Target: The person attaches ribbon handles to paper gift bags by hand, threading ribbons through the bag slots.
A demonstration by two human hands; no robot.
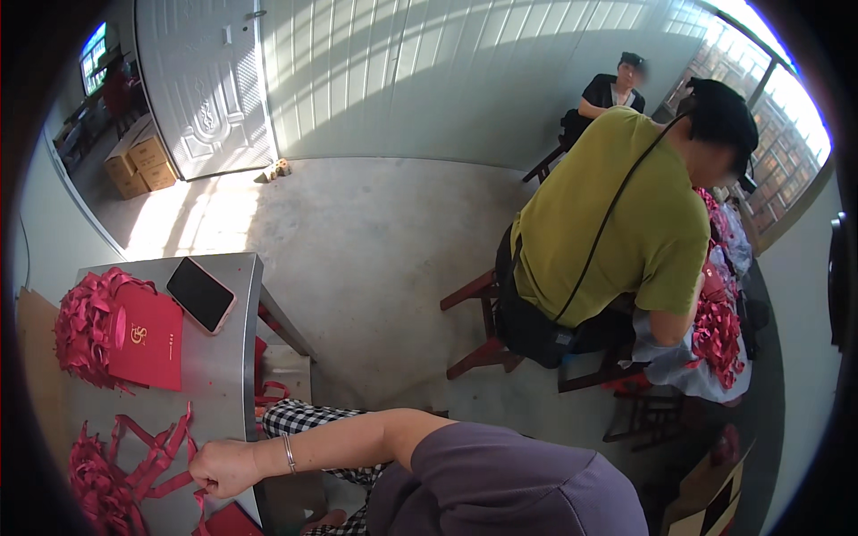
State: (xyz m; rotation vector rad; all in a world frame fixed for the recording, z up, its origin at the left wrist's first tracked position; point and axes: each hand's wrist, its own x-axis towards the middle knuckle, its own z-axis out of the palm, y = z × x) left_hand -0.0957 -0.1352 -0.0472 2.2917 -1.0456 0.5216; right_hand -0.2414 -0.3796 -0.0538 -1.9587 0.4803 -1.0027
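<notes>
My right hand (223,468) reaches over the left metal table (210,357), a bangle on its wrist. Its fingers are closed on a dark red ribbon (174,485), one strand of a loose, tangled bunch. That bunch joins a heap of red ribbons (94,482) at the table's near left. Below the hand lies part of a flat red item (231,520), cut off by the lower edge. My left hand cannot be made out.
A red gift bag (152,335) lies beside a ribbon pile (88,326), near a phone (202,295). A person in a green shirt (608,214) sits on the right at a table with more ribbons (718,344); another person (612,94) sits behind. Cartons (143,159) stand beyond the door (206,98).
</notes>
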